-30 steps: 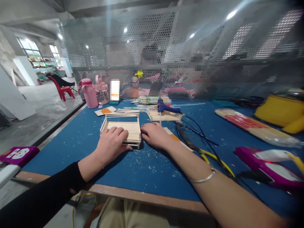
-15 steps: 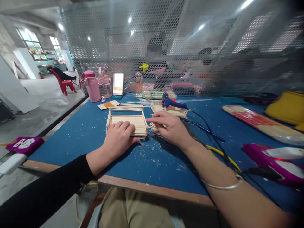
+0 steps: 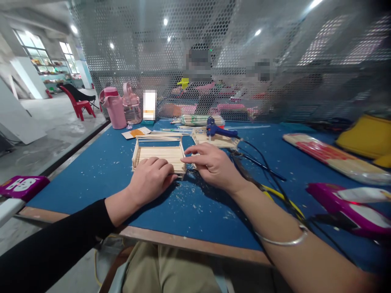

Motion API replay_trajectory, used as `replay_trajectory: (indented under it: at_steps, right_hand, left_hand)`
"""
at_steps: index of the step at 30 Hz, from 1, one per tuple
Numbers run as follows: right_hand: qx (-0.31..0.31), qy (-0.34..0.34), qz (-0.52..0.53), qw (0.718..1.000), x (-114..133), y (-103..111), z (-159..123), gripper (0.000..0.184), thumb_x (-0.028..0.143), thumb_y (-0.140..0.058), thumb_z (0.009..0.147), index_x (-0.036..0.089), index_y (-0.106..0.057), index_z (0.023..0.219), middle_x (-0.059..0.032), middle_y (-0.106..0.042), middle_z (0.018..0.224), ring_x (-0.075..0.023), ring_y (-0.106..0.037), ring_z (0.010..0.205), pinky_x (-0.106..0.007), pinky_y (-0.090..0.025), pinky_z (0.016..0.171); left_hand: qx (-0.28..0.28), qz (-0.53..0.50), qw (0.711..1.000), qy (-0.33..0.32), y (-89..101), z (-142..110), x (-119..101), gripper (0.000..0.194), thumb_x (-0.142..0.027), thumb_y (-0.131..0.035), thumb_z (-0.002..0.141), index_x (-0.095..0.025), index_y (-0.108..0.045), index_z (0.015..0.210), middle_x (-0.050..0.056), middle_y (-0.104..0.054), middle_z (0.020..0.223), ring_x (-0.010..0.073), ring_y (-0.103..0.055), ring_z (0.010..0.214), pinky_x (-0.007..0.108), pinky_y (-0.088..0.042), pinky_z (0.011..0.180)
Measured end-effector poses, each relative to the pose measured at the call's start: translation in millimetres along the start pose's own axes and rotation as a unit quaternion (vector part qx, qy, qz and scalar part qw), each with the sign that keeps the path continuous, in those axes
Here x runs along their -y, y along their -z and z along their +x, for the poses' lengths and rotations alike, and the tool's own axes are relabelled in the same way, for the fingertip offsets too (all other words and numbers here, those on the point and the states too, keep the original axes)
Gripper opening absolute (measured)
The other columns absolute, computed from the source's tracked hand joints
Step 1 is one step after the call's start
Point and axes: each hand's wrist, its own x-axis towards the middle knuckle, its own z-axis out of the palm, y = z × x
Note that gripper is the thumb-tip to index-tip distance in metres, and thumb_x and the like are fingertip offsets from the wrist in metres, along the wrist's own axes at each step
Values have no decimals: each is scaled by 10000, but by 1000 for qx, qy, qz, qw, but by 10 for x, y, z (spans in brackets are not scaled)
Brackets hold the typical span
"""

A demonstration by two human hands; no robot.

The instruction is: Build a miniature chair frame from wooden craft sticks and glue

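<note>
A small tray-like frame of pale wooden sticks [image 3: 159, 152] rests on the blue tabletop, with a slatted base and low raised sides. My left hand [image 3: 150, 178] grips its front edge, fingers curved over the front rail and thumb at the near right corner. Beside the frame's right side is my right hand [image 3: 215, 165], its index finger stretched out with the tip at the side wall and the other fingers loosely bent. I see nothing held in it. Behind that hand, a blue glue gun [image 3: 224, 131] lies on another stick piece [image 3: 200, 138].
Loose sticks [image 3: 168, 137] and a card [image 3: 136, 133] lie behind the frame. A pink flask [image 3: 114, 109] stands back left. To the right are cables, a packet of sticks [image 3: 320, 154] and a purple power strip [image 3: 351, 209]. A perforated metal screen [image 3: 128, 53] closes the back.
The view has shifted slightly. My right index finger has come in against the frame's right side, a little lower than before. My left hand keeps its hold on the front.
</note>
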Motion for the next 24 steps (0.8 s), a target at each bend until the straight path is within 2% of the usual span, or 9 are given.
replay_trajectory:
  at_steps: [8,17,19,21,24]
  right_hand:
    - [-5,-1,10,1000,-4,-13,-6,344,23,-470,756,224,-723,874,-57,-690,899,-166,-598,834,-334,-491,757]
    - [9,-35,31,999,42,7,-6,363,44,-457,754,249,-708,918,-50,-685,943,-176,-601,884,-351,-487,792]
    - [-14,-70,54,996,67,10,0,407,44,-452,730,244,-674,1007,-49,-680,975,-176,-600,891,-346,-482,797]
    - [-44,-136,81,986,79,15,10,420,62,-461,701,216,-640,1048,-46,-677,929,-166,-600,815,-319,-484,737]
    - [-43,-265,110,957,56,32,25,273,134,-490,677,170,-646,897,-25,-644,732,-137,-551,627,-268,-448,588]
  left_hand:
    - [-1,-1,1000,0,-2,0,-6,209,-319,-486,891,-170,-631,871,50,-656,850,195,-574,825,335,-448,715]
    - [-7,6,1000,-2,1,-6,-6,193,-299,-494,883,-171,-636,854,58,-657,835,196,-578,821,333,-458,717]
    - [-12,4,1000,-1,-9,-2,-4,189,-287,-498,880,-169,-639,838,60,-659,826,193,-583,813,331,-464,713]
    - [-27,-3,1000,-3,-8,3,-2,172,-260,-503,875,-165,-638,829,60,-665,834,187,-589,804,326,-474,714]
    - [-96,-17,995,-34,61,-16,5,127,-212,-521,857,-158,-632,884,63,-678,911,183,-603,842,322,-488,746]
